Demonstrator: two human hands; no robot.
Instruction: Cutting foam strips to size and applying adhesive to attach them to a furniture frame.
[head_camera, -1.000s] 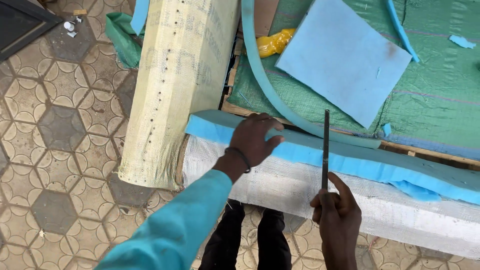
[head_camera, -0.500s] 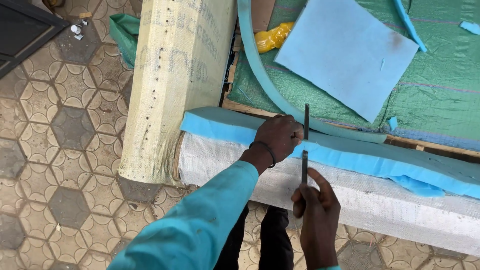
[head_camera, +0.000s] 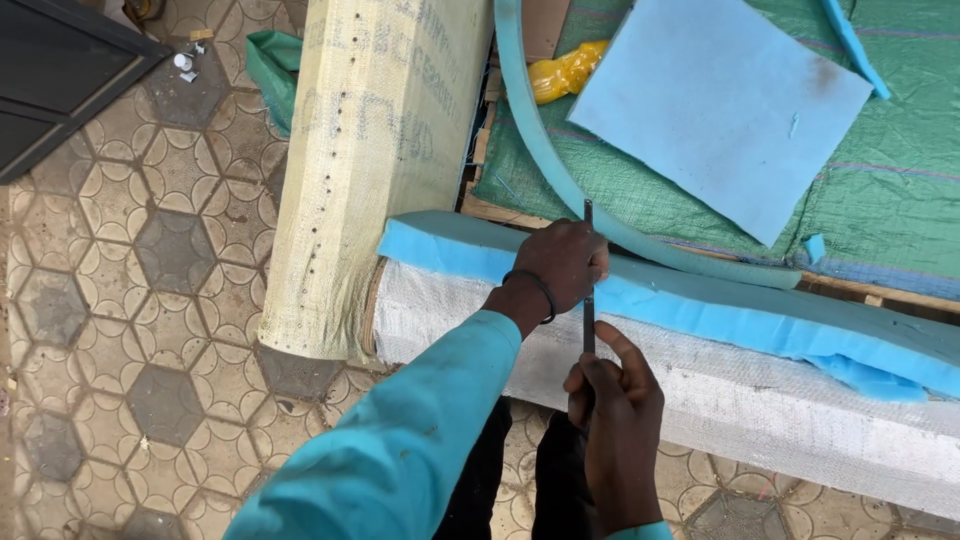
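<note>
Head view only. Foam slab (head_camera: 700, 310), bright blue, lies lengthwise on top of a white woven roll (head_camera: 760, 400), its near-left end at the roll's left end, the rest running off toward the right edge of frame. Left hand (head_camera: 563, 262) is pressed flat-ish on the foam, fingers curled over its far edge, w/ a dark band at the wrist and a teal sleeve behind. Right hand (head_camera: 612, 420) is closed around the handle end of a thin dark blade (head_camera: 588, 280); blade stands about upright, crossing the foam just beside the left hand's fingers, tip poking up past the far edge.

Judgement on handling: foam looks light, soft, squashy and springy, not slippery; edge at right is already ragged, so prob tears easily. Best hold seems a flat palm on top, close to the blade line, fingers kept clear of it.

Round about: a second roll (head_camera: 375, 170), yellowish woven wrap, stands on end at the white roll's left end. Curved foam strip (head_camera: 540, 170) arcs behind the slab. Beyond, a green tarp (head_camera: 900, 200) carries a flat pale-blue foam sheet (head_camera: 715, 105) and a yellow bag (head_camera: 565, 72) near its left corner. Tiled floor (head_camera: 130, 300), hexagon pattern, at left.
</note>
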